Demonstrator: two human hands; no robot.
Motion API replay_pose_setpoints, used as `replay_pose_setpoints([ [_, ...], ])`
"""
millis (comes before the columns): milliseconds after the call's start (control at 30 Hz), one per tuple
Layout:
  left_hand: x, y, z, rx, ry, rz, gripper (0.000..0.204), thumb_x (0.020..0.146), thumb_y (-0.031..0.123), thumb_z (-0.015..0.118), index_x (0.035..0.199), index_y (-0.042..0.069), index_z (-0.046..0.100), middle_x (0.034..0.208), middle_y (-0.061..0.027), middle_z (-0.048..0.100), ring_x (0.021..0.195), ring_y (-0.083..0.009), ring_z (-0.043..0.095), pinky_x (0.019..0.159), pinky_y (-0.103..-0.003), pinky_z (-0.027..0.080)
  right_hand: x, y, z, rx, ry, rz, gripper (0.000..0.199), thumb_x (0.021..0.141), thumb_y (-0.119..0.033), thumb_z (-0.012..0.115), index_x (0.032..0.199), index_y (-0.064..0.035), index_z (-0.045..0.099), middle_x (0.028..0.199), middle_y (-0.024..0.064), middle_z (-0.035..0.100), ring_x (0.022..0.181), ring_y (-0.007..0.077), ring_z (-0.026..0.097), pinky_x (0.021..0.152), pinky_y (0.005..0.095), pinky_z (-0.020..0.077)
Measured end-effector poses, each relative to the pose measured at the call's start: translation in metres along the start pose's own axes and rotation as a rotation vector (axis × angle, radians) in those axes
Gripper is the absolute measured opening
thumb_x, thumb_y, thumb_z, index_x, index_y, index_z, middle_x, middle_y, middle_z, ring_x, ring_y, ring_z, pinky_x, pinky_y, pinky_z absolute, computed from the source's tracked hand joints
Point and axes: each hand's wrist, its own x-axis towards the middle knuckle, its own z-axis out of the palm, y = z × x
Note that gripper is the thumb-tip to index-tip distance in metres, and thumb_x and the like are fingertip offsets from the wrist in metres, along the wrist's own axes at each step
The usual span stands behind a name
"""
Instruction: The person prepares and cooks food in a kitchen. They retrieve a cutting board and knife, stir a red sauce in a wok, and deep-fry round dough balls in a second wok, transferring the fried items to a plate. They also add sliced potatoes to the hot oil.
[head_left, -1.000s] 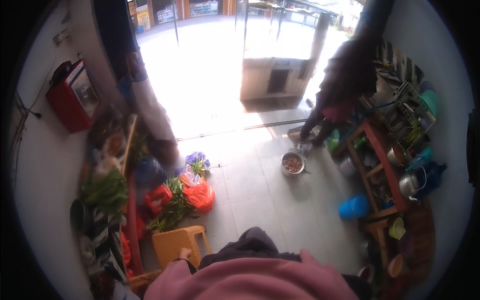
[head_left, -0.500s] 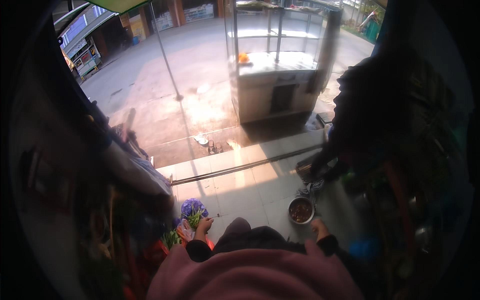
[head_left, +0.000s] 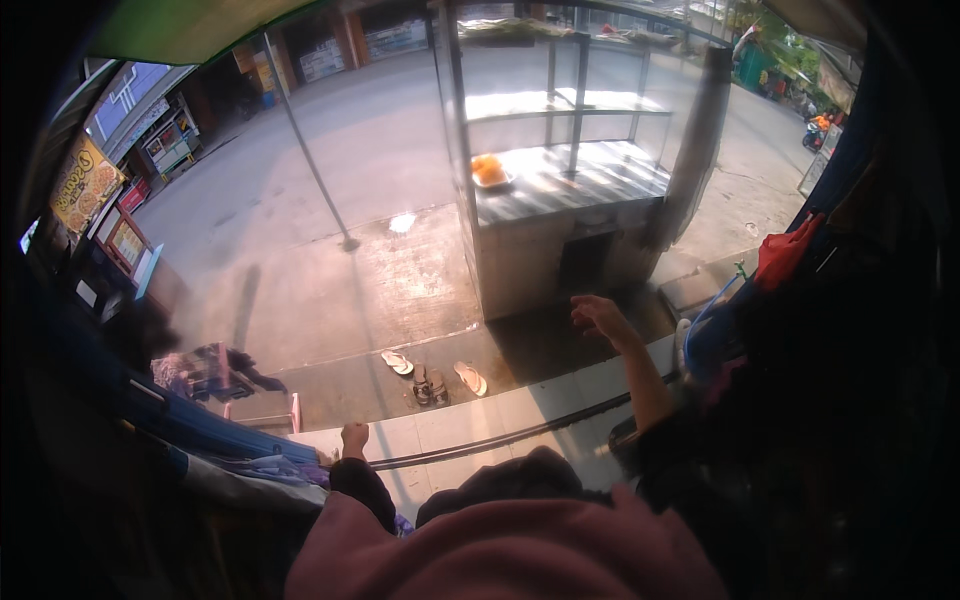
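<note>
My right hand (head_left: 597,318) reaches out ahead with its fingers apart and nothing in it. In the picture it overlaps the dark base area of the glass-sided food stall (head_left: 560,215), but I see no contact. My left hand (head_left: 355,441) is lower and to the left, above the tiled step, its fingers curled into a fist; I see nothing in it. On the ground past the step lie a pale pair of sandals (head_left: 471,379), set apart, with a dark pair of sandals (head_left: 430,386) between them. A white plate with orange food (head_left: 488,170) rests on the stall's counter.
The tiled step (head_left: 450,424) with a dark rail groove crosses in front of me. A thin pole (head_left: 312,150) stands on the pavement. To the left are a pink-framed stool or rack (head_left: 225,370) and cloths; on the right hangs a red cloth (head_left: 788,254).
I have moved forward toward the step. The bowl and the bagged vegetables have left the view. My right hand has risen and opened out; my left has moved forward.
</note>
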Motion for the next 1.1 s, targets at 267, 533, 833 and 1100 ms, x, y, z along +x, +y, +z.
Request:
replay_pose_setpoints([
  [267, 0.198, 0.588, -0.24, -0.227, 0.748, 1.153, 0.03, 0.088, 0.017, 0.064, 0.116, 0.007, 0.064, 0.122, -0.0186, 0.062, 0.122, -0.0361, 0.053, 0.103, -0.045, 0.043, 0.312, -0.193, -0.107, -0.189, -0.02, -0.243, 0.035, 0.093, -0.028, 0.056, 0.122, -0.0095, 0.064, 0.101, 0.0053, 0.068, 0.088, 0.016, 0.066, 0.066, 0.0316, 0.055],
  [533, 0.235, 0.923, -0.381, 0.19, 1.323, 1.337, 0.052, 0.084, 0.021, 0.069, 0.134, 0.02, 0.053, 0.14, -0.0146, 0.048, 0.129, -0.0324, 0.047, 0.109, -0.05, 0.038, 0.628, -0.363, -0.115, -0.161, 0.072, -0.506, 0.03, 0.092, -0.012, 0.051, 0.116, -0.0117, 0.068, 0.096, 0.0032, 0.068, 0.079, 0.013, 0.064, 0.059, 0.029, 0.0565],
  [833, 0.317, 0.976, -0.366, 0.218, 1.669, 1.234, 0.07, 0.081, 0.041, 0.074, 0.142, 0.024, 0.046, 0.128, -0.0103, 0.056, 0.121, -0.0271, 0.054, 0.096, -0.051, 0.043, 0.797, -0.466, -0.094, -0.603, 0.655, -1.468, 0.032, 0.082, -0.009, 0.059, 0.114, -0.0079, 0.066, 0.093, 0.0153, 0.069, 0.086, 0.0286, 0.066, 0.076, 0.0416, 0.054],
  [1100, 0.337, 0.987, -0.365, 0.161, 1.837, 1.167, 0.065, 0.08, 0.041, 0.074, 0.138, 0.024, 0.05, 0.121, -0.0079, 0.06, 0.114, -0.0249, 0.057, 0.083, -0.043, 0.044, 0.8, -0.505, -0.131, -1.07, 0.37, -1.185, 0.009, 0.081, -0.013, 0.064, 0.088, -0.0085, 0.067, 0.082, 0.0129, 0.067, 0.088, 0.0312, 0.066, 0.081, 0.0455, 0.0506],
])
